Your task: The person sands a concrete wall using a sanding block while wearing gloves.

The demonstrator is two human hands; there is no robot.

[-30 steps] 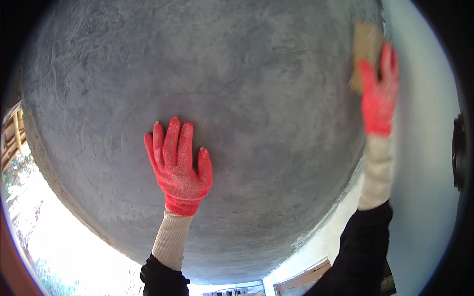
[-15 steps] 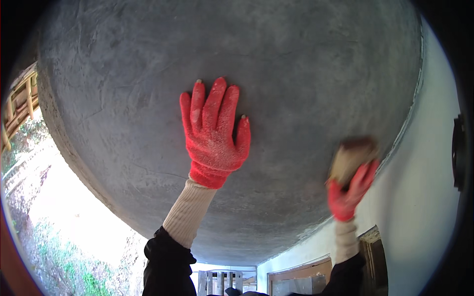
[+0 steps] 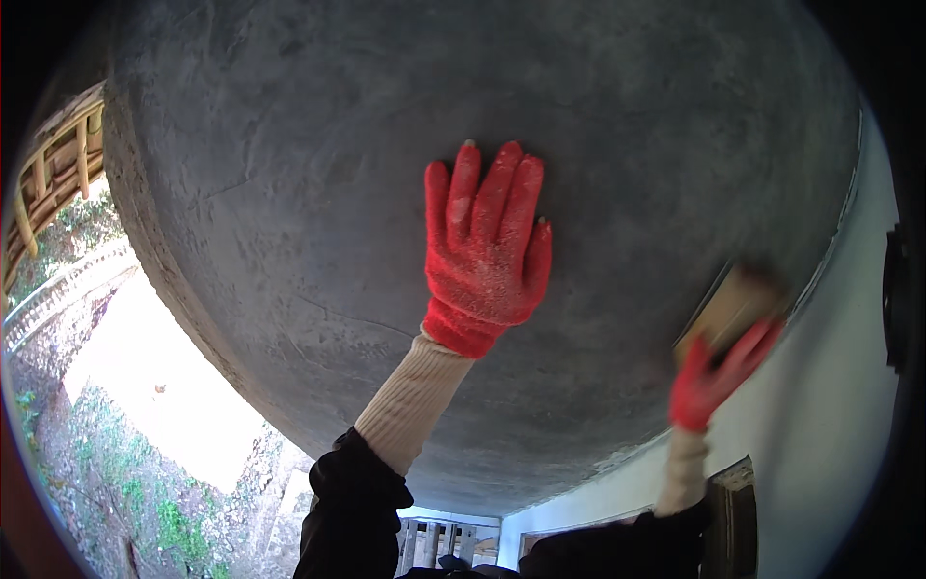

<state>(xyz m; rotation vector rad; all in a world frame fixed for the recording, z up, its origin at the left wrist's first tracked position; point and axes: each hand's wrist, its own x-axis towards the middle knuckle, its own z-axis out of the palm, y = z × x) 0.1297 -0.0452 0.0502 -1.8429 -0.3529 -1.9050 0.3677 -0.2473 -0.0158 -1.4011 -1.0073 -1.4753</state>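
Has the left hand (image 3: 487, 256) opened wide, flat against the grey slab (image 3: 318, 183), in the middle of the view, with the fingers straight, a little apart, directed to the far side, and with nothing in its grasp. With the right hand (image 3: 716, 381), farther to the right and somewhat nearer, holds the tan block (image 3: 728, 314) between thumb on the left and fingers on the right, bent partly closed about it and blurred. Has this tan block near the right border of the grey slab, just beside the white wall (image 3: 830, 376), in a tilted position, with a dark, blurred far end. Cannot tell, because of the blur, about full contact between the tan block and the grey slab. Wears on both hands red gloves (image 3: 468, 289), with pale dusty marks on the left one, then long cream cuffs (image 3: 415, 396) and black sleeves (image 3: 355, 502). Shows thin cracks (image 3: 323, 309) and cloudy patches over the grey slab, and a rough edge (image 3: 164, 270) along its left side. Beyond this rough edge, at left, opens to bright ground (image 3: 164, 386) with green plants (image 3: 178, 531) and, farther, to a structure of brown poles (image 3: 63, 159). Includes also a dark opening (image 3: 735, 526) in the white wall, near right, and grey bars (image 3: 431, 545) between the sleeves.
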